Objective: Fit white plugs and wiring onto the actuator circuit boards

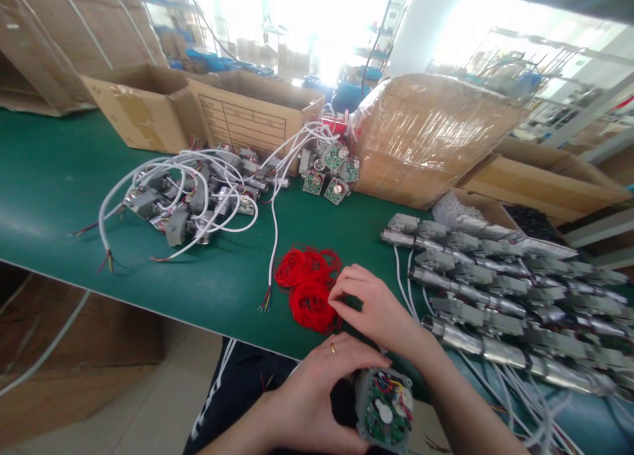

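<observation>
red wire pinched by right hand; left hand holds motor.

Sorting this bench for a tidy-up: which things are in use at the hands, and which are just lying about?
In use: left hand holding motor unit; right hand at red wire bundles.
Lying about: white-cabled motor heap, stacked motors, open cardboard box, wrapped carton.
</observation>
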`<state>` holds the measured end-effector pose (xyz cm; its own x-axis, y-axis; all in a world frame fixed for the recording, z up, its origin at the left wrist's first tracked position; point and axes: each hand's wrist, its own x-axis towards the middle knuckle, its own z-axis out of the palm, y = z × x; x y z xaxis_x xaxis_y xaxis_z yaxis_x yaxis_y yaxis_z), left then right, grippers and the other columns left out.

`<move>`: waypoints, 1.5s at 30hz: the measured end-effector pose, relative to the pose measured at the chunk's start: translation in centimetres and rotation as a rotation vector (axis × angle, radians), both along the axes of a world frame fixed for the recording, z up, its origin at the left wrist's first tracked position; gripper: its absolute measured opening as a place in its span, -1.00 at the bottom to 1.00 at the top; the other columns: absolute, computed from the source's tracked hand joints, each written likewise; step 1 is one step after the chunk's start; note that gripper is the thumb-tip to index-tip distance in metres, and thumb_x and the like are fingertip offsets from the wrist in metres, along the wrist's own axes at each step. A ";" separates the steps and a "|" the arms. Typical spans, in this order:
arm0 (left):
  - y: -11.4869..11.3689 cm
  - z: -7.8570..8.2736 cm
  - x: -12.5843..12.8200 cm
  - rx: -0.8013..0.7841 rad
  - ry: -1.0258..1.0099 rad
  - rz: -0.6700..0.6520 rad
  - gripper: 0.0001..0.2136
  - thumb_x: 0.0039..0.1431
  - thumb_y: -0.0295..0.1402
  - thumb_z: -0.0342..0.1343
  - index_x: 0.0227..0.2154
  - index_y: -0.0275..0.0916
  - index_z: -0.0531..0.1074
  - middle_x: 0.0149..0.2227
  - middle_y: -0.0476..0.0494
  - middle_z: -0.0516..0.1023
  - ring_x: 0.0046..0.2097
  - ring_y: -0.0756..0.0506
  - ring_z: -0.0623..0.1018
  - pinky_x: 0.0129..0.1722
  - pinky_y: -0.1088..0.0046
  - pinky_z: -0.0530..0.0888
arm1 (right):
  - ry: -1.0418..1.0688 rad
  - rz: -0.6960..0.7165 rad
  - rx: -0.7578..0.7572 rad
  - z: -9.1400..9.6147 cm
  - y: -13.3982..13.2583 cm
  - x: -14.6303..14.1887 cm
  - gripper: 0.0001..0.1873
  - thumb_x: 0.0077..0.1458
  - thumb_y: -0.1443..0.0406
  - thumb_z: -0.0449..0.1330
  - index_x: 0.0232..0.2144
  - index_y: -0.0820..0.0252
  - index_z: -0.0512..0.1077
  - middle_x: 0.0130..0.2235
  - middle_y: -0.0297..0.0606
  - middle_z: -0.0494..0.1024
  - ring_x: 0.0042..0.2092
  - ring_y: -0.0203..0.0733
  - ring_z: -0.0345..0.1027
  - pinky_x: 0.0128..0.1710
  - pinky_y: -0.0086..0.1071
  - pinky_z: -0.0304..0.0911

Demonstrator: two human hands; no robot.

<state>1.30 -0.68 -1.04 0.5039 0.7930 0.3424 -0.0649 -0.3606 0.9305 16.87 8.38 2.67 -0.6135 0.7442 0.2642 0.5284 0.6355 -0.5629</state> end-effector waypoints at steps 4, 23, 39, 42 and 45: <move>0.1 0.1 0.1 -0.031 -0.023 0.003 -0.28 -0.28 -0.60 0.41 0.07 -0.15 0.47 0.02 -0.13 0.59 0.03 -0.20 0.57 0.10 0.30 0.47 | 0.083 -0.111 -0.044 1.3 0.5 0.7 -0.82 0.19 0.43 0.19 -0.45 0.17 0.49 -0.35 -0.33 0.53 -0.25 -0.23 0.41 -0.23 -0.35 0.31; 0.4 3.7 1.7 -0.221 0.342 0.157 -0.32 -0.13 -0.74 0.08 0.10 -0.12 0.42 0.09 -0.15 0.50 0.07 -0.23 0.52 0.12 0.17 0.46 | 0.166 -0.448 -0.283 9.7 -4.7 7.2 -0.81 0.16 0.21 0.18 -0.44 0.17 0.47 -0.45 -0.35 0.46 -0.42 -0.32 0.32 -0.42 -0.46 0.23; 0.3 3.9 1.2 -0.514 0.185 0.033 -0.36 -0.11 -0.42 0.13 0.15 -0.19 0.32 -0.11 -0.12 0.54 -0.23 -0.14 0.57 -0.28 0.41 0.46 | 0.056 -0.218 -0.490 7.9 -7.9 5.3 -0.83 0.19 0.47 0.20 -0.44 0.20 0.43 -0.41 -0.40 0.42 -0.37 -0.36 0.27 -0.36 -0.48 0.17; 0.4 4.2 0.9 -0.540 0.200 0.035 -0.41 -0.07 -0.39 0.16 0.12 -0.19 0.35 -0.12 -0.13 0.56 -0.21 -0.16 0.58 -0.27 0.41 0.47 | 0.071 -0.206 -0.461 7.6 -6.8 5.2 -0.80 0.16 0.52 0.21 -0.46 0.22 0.45 -0.39 -0.39 0.40 -0.34 -0.35 0.28 -0.34 -0.47 0.16; 0.3 4.6 1.0 -0.578 0.161 0.063 -0.52 0.06 -0.29 0.18 0.10 -0.17 0.39 -0.14 -0.11 0.56 -0.26 -0.13 0.60 -0.31 0.44 0.50 | 0.083 -0.196 -0.458 7.4 -6.2 5.1 -0.79 0.12 0.55 0.22 -0.47 0.21 0.46 -0.34 -0.39 0.41 -0.30 -0.36 0.30 -0.29 -0.46 0.17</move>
<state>2.29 -0.34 3.51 0.4597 0.8579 -0.2294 0.0978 0.2079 0.9733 21.95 2.19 10.11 -0.4418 0.8940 -0.0747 0.5544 0.2066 -0.8062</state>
